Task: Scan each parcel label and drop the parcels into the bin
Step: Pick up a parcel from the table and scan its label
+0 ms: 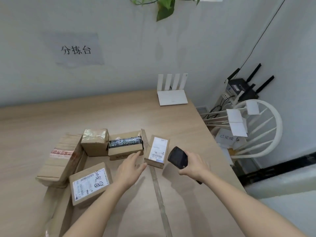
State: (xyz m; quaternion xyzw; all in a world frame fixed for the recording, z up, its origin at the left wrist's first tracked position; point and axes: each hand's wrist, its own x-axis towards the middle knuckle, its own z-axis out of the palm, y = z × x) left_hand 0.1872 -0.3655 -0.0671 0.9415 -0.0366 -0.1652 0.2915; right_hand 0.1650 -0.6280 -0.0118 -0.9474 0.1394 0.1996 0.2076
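Note:
Several cardboard parcels lie on a flattened cardboard sheet (136, 199) on the wooden table (119, 113). A small parcel with a white label (158, 151) stands in front of me. My right hand (195, 165) grips a black handheld scanner (177, 157) just right of that label. My left hand (130, 166) reaches with straight fingers between that parcel and a parcel with black tape (125, 145), holding nothing. A labelled parcel with handwriting (90, 183) lies at the near left. A taped box (94, 141) and a long flat parcel (59, 159) sit further left.
A white router (171, 98) stands at the table's far edge. Right of the table, a white wire bin (263, 127) with paper tags holds papers. Black routers and cables (242, 86) sit behind it. A plant (165, 7) hangs above.

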